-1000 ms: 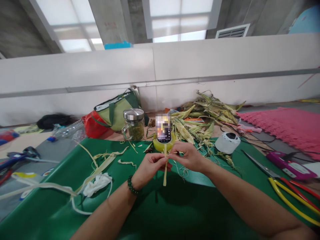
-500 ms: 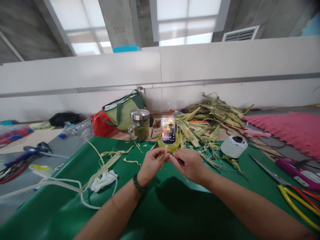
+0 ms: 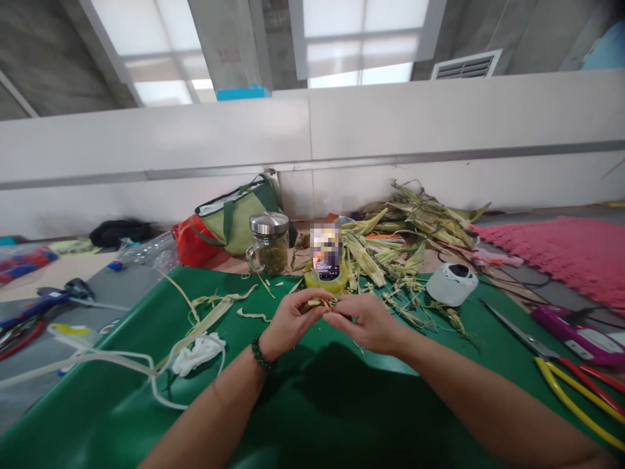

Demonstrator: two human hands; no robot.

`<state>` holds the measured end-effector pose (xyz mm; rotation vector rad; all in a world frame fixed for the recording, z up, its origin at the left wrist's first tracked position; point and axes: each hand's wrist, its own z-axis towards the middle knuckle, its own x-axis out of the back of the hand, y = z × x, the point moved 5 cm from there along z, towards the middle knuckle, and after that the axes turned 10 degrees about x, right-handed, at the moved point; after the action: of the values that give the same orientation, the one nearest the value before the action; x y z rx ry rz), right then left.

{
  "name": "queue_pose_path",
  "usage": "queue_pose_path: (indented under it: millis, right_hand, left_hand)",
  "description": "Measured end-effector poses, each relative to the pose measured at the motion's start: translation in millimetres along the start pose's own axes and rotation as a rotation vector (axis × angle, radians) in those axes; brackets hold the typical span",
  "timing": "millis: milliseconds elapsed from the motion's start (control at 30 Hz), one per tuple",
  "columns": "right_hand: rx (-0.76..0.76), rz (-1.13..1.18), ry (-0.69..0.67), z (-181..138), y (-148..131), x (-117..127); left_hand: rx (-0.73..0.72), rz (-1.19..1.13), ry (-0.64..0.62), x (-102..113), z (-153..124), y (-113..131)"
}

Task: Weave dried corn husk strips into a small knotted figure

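"Where was the husk strip (image 3: 315, 303)?"

"In front of the person, above the green mat (image 3: 139, 326), between the two hands and mostly hidden by fingers."

"And the fingers themselves?"

"The left hand (image 3: 291, 318) had thumb and fingers closed on the strip. The right hand (image 3: 368, 320) was pinched at its other end, the fingertips nearly meeting the left ones."

"Was any writing legible?"

"Hardly. The phone (image 3: 326, 260) leaned upright on a yellow ring-shaped thing (image 3: 344, 281) just beyond the hands; its upper screen was blurred into squares, and the pale lines of text low down were too small to read."

"Anything else marked?"

"The concrete pillar (image 3: 229, 32) bore faint reddish marks I couldn't make out. The purple device (image 3: 556, 326), on the right, had pale panels, too small to read."

"What about the jar?"

"The glass jar (image 3: 273, 254) stood behind the mat, left of the phone, its metal lid on. Loose husks (image 3: 430, 218) were heaped to the phone's right, and red-and-yellow-handled shears (image 3: 530, 335) lay nearer the right arm."
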<state>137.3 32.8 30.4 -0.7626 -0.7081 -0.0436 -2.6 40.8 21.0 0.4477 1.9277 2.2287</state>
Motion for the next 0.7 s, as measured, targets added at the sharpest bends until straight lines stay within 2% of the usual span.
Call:
queue_pose_path:
  millis: [67,100,200,300,400,467,567,700]
  right_hand:
    - [-0.160,0.274,-0.016,2,18,1]
    - [-0.236,0.380,0.018,3,25,2]
    - [-0.372,0.590,0.038,4,38,-4]
    - [-0.352,0.683,0.025,5,38,-15]
    - [-0.362,0.720,0.160,3,40,-21]
    - [-0.414,0.788,0.217,1,44,-27]
    - [-0.466,0.885,0.230,-1,46,-35]
    - [-0.424,0.888,0.259,0,43,-36]
  left_hand:
    - [-0.025,0.085,0.009,-2,-2,1]
    - [-0.041,0.124,0.008,-3,-3,1]
    - [-0.113,0.238,-0.048,-11,-6,3]
    - [-0.150,0.341,-0.089,-21,-8,3]
    - [-0.125,0.385,-0.040,-24,-11,1]
    - [-0.100,0.368,-0.036,-25,-13,0]
    - [-0.074,0.322,-0.090,-26,-15,1]
    - [-0.067,0.309,-0.111,-27,-13,1]
